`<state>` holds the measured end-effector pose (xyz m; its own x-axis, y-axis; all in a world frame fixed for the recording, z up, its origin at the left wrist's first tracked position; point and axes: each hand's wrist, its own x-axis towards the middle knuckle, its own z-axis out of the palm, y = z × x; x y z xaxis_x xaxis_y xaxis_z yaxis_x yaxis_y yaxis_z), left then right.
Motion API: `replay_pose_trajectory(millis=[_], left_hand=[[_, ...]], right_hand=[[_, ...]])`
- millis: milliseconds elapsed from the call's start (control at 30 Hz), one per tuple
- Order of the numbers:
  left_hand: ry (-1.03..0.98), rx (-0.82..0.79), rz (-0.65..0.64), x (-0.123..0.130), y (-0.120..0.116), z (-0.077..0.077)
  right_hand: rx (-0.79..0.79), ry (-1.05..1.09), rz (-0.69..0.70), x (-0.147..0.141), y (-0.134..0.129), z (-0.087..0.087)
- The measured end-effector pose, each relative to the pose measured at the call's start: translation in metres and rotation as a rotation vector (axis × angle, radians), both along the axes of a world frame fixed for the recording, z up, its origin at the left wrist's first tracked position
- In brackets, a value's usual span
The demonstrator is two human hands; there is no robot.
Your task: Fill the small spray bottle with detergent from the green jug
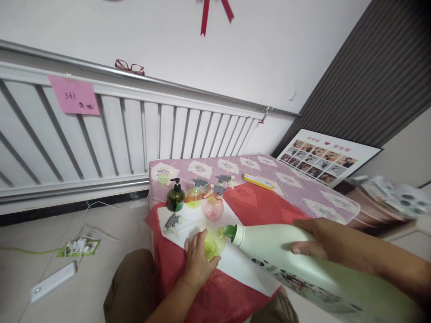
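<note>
My left hand (198,260) is wrapped round a small yellow-green bottle (214,244) that has no spray head on it and leans to the right. A large pale green jug (283,244) lies tilted on its side in my right hand (316,240). The jug's green spout (230,232) meets the small bottle's mouth. Behind them stand a dark green pump bottle (175,197), a yellow spray bottle (194,197) and a pink spray bottle (213,208). A loose grey spray head (173,223) rests on the white cloth (249,269).
A red cloth (262,204) covers part of the patterned table (296,179), where a yellow case (257,181) lies. Behind is a white radiator (182,130) with glasses (129,67) on top. A power strip (79,247) is on the floor.
</note>
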<state>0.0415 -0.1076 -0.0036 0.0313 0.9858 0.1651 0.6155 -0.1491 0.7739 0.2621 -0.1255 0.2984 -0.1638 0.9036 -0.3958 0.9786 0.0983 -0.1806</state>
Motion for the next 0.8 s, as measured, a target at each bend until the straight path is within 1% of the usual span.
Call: replay_pose_trajectory(millis=[67,167,333,500,767,800], left_hand=[[-0.004,0.001,-0.002,0.0001,0.0001,-0.0003],[-0.015,-0.006,-0.008,-0.0001,-0.0001,0.0002],[-0.021,-0.009,-0.006,-0.0006,-0.0006,0.0018],[-0.002,0.006,-0.006,-0.0004,-0.0003,-0.0002],[-0.016,0.007,-0.003,0.0003,0.0006,-0.0019],[-0.016,0.005,-0.003,0.0003,0.0006,-0.0017]], right_hand=[[-0.065,0.002,0.009,-0.0002,0.0014,0.0039],[-0.052,0.005,-0.011,-0.0004,0.0026,0.0062],[-0.052,0.002,-0.004,0.0008,0.0026,0.0041],[-0.058,0.012,-0.017,0.002,0.0032,0.0029],[-0.056,-0.008,0.015,0.0012,0.0025,0.0026],[-0.026,-0.011,0.006,0.0012,0.0023,0.0023]])
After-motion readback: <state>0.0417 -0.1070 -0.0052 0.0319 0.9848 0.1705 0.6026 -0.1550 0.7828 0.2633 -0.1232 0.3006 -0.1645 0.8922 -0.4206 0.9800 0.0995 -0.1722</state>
